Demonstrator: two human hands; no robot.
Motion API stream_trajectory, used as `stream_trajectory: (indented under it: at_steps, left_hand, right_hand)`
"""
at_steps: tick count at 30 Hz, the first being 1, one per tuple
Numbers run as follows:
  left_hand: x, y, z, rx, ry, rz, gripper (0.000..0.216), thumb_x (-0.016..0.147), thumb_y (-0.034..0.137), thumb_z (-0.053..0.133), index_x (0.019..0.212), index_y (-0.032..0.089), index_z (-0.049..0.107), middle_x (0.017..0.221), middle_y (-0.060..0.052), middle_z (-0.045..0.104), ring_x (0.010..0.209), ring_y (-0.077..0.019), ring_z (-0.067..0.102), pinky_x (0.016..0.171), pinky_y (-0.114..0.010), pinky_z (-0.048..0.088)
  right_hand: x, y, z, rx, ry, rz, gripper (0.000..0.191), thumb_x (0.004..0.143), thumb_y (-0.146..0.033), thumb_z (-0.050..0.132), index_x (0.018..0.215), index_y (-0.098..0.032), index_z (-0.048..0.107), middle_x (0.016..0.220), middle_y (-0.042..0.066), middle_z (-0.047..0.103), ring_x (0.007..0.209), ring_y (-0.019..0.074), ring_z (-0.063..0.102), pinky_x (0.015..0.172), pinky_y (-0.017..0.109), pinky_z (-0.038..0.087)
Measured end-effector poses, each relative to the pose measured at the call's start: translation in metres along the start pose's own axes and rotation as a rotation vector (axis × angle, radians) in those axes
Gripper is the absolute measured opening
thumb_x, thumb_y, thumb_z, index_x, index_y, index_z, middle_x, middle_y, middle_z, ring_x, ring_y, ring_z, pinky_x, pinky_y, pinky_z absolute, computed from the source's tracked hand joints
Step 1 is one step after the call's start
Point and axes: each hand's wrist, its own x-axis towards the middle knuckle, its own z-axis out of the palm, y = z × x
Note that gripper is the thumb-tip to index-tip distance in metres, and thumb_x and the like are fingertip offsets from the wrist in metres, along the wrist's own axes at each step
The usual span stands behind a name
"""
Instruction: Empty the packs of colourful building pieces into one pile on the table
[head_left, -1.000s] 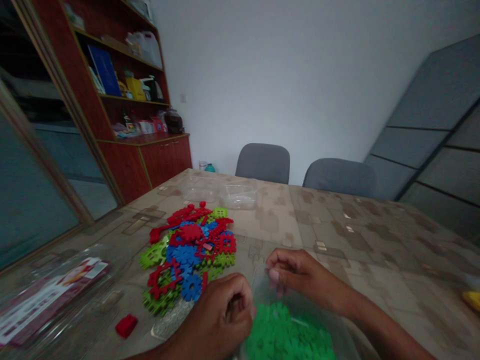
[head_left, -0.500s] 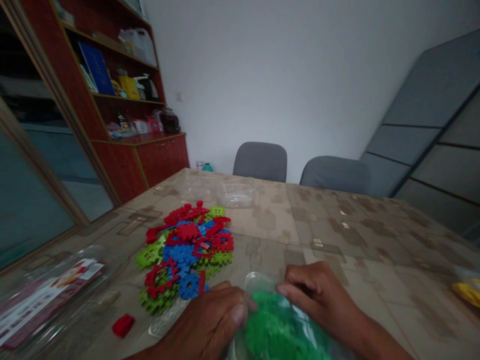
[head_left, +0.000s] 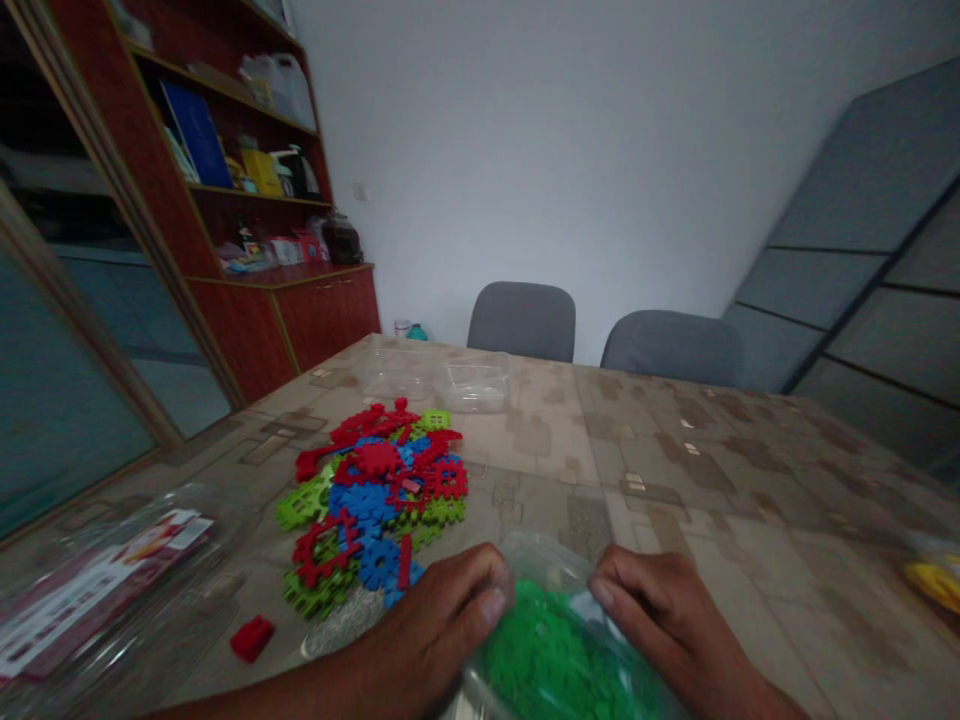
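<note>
A clear plastic bag of green toy pieces (head_left: 559, 655) lies on the table right in front of me. My left hand (head_left: 442, 630) grips its left side with fingers curled and thumb pressed on the plastic. Over on the bag's right side, my right hand (head_left: 660, 615) holds the plastic with closed fingers. The two hands are apart, with the bag's open top (head_left: 544, 560) stretched between them. Just left of my left hand lies a pile of red, blue and green toy pieces (head_left: 371, 495).
A single red piece (head_left: 251, 638) and a packet with printed card (head_left: 90, 600) lie at the left. Clear plastic containers (head_left: 472, 388) stand farther back. Two grey chairs (head_left: 521, 320) face the table; a wooden shelf unit (head_left: 247, 200) stands left. Something yellow (head_left: 934, 580) lies at the right edge.
My hands have moved apart on the bag and down toward the table, spreading its top wider. The right hand has dropped lower and to the right.
</note>
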Motion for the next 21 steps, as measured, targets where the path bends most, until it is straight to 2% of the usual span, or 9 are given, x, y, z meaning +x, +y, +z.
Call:
stream_trajectory:
  at_steps: [3,7,10,12,14,18,19,21]
  left_hand:
    - [0.001,-0.004,-0.006,-0.164,-0.013,-0.038,0.052,0.098,0.047,0.017,0.098,0.020,0.061,0.091,-0.004,0.059,0.084,-0.0181,0.053,0.078,-0.027,0.040]
    - [0.003,-0.004,-0.011,-0.280,-0.049,-0.080,0.048,0.097,0.047,0.027,0.106,0.021,0.066,0.092,-0.005,0.062,0.082,-0.0182,0.054,0.077,-0.027,0.042]
    - [0.005,-0.001,-0.010,-0.304,-0.089,-0.070,0.038,0.093,0.046,0.041,0.102,0.021,0.068,0.087,-0.004,0.062,0.081,-0.0187,0.055,0.077,-0.027,0.043]
    - [0.005,0.001,-0.009,-0.266,-0.086,-0.055,0.034,0.091,0.045,0.047,0.094,0.020,0.069,0.081,-0.003,0.062,0.079,-0.0192,0.056,0.077,-0.027,0.044]
    - [0.006,0.002,-0.008,-0.209,-0.065,-0.009,0.032,0.090,0.044,0.049,0.088,0.020,0.070,0.081,-0.003,0.064,0.080,-0.0199,0.058,0.078,-0.028,0.044]
    - [0.009,0.002,-0.010,-0.121,-0.076,0.122,0.030,0.094,0.036,0.043,0.089,0.022,0.069,0.093,-0.005,0.067,0.092,-0.0214,0.060,0.087,-0.029,0.043]
    - [0.009,0.001,-0.011,-0.100,-0.089,0.148,0.032,0.096,0.032,0.040,0.091,0.022,0.069,0.098,-0.006,0.067,0.096,-0.0214,0.060,0.089,-0.029,0.042]
    - [0.009,0.000,-0.014,-0.058,-0.115,0.180,0.034,0.097,0.027,0.035,0.096,0.021,0.068,0.108,-0.009,0.065,0.104,-0.0210,0.058,0.094,-0.030,0.040]
  right_hand:
    - [0.007,-0.002,-0.003,-0.049,-0.085,0.094,0.038,0.096,-0.040,0.038,0.063,-0.021,0.043,0.057,-0.004,0.041,0.053,0.0120,0.045,0.051,0.024,0.029]
    - [0.021,-0.017,-0.003,-0.081,-0.109,0.130,0.019,0.090,-0.033,0.050,0.079,-0.020,0.057,0.065,-0.002,0.055,0.061,0.0149,0.052,0.056,0.025,0.032]
    - [0.034,-0.030,0.006,0.037,-0.091,0.135,0.019,0.088,-0.033,0.053,0.076,-0.019,0.056,0.066,-0.001,0.055,0.062,0.0145,0.051,0.054,0.024,0.033]
    - [0.043,-0.036,0.012,0.084,-0.067,0.133,0.019,0.082,-0.033,0.061,0.071,-0.019,0.054,0.064,-0.003,0.053,0.060,0.0131,0.049,0.053,0.023,0.031]
    - [0.051,-0.039,0.015,0.215,-0.104,0.158,0.024,0.075,-0.034,0.069,0.067,-0.018,0.052,0.059,-0.005,0.052,0.055,0.0108,0.046,0.049,0.021,0.030]
    - [0.058,-0.050,0.003,0.692,-0.372,0.222,0.034,0.073,-0.048,0.070,0.070,-0.018,0.053,0.053,-0.004,0.057,0.043,0.0076,0.046,0.039,0.017,0.033]
    - [0.058,-0.054,-0.003,0.764,-0.405,0.210,0.036,0.073,-0.050,0.070,0.071,-0.018,0.054,0.052,-0.004,0.058,0.041,0.0071,0.046,0.037,0.016,0.035]
    - [0.058,-0.061,-0.017,0.823,-0.375,0.162,0.036,0.073,-0.051,0.071,0.071,-0.019,0.054,0.052,-0.005,0.057,0.039,0.0060,0.046,0.037,0.015,0.036]
